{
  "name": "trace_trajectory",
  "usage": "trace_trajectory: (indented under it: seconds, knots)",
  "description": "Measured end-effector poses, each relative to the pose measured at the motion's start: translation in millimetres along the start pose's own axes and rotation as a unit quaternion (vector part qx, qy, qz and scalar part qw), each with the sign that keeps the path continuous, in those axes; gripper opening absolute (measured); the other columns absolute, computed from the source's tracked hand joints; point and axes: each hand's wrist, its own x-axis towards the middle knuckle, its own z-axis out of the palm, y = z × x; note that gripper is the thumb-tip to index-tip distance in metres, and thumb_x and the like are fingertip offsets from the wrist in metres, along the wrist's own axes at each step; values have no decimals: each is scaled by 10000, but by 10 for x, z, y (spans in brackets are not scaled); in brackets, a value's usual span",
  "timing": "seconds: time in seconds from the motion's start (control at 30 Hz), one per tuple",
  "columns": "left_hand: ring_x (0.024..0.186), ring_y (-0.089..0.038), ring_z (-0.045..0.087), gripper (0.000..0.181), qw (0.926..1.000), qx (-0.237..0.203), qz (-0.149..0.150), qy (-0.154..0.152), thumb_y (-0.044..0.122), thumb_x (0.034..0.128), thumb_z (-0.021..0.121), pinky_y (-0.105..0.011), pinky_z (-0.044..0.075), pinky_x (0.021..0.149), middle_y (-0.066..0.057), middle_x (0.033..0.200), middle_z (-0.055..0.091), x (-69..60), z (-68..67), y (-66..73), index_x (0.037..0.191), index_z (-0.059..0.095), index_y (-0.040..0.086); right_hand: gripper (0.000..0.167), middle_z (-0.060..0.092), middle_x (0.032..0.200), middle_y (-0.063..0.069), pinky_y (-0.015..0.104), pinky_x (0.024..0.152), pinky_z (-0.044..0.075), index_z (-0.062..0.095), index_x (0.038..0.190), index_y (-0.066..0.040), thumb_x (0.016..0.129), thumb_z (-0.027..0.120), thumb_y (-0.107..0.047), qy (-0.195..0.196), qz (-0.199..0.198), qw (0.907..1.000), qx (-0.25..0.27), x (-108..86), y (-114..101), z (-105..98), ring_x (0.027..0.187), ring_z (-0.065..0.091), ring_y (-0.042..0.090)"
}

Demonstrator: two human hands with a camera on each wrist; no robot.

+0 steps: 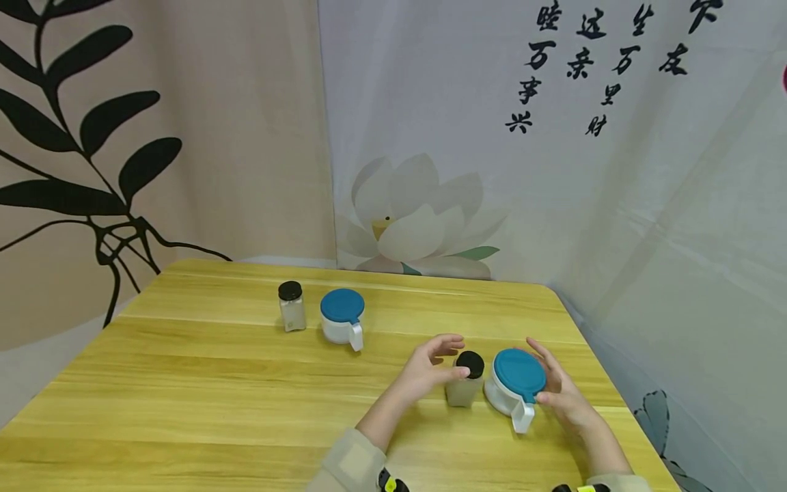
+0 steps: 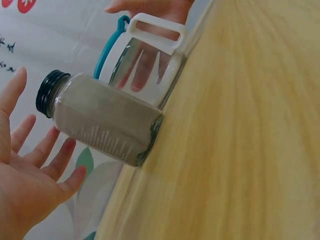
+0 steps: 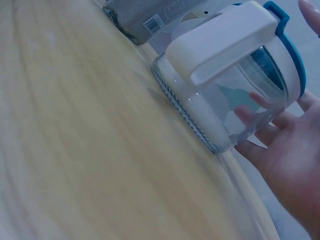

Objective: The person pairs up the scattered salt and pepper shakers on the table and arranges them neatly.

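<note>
The curtain (image 1: pixel 553 184) shows 万事兴, the nearer bottle (image 3: pixel 135 12) a barcode (image 3: pixel 153 23).

A yellow wood-grain table (image 1: pixel 184 396) with rounded far corners stands before hanging cloth. On the left, a beige cloth (image 1: pixel 246 137) carries a dark leafy plant print (image 1: pixel 119 119); beside it, a pale grey cloth (image 1: pixel 418 89) shows black Chinese writing (image 1: pixel 580 63) and a white lotus print (image 1: pixel 412 229). Soft light falls across faint creases.
</note>
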Motion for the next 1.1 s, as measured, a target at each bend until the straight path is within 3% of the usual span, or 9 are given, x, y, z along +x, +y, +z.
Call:
trace_trajectory:
  seconds: [0.4,0.8,1.1]
  knots:
    - [1185,-207,512,499,9999,123,32,-44,204,852,747,-504,337,1008,41,1252,594,-37,-125,36,1315,562,207,784,278,1530,125,227,982,278,64,1521,-7,940,581,-103,80,-402,9991,-42,2,-8,-20,1386,219,138]
    - [1194,-209,510,513,9998,200,57,-10,203,849,749,-523,331,1012,6,1270,594,-64,-206,84,1323,554,204,716,272,1514,198,180,1026,248,95,1503,42,933,528,18,328,-597,9970,-359,18,-39,-7,1372,293,204]
    - [1201,-223,502,522,9998,186,-2,11,195,848,750,-540,315,1021,-25,1284,585,-95,-244,110,1329,547,202,720,296,1506,188,185,1051,242,137,1500,39,907,544,58,588,-572,9945,-658,22,-92,2,1352,331,164]
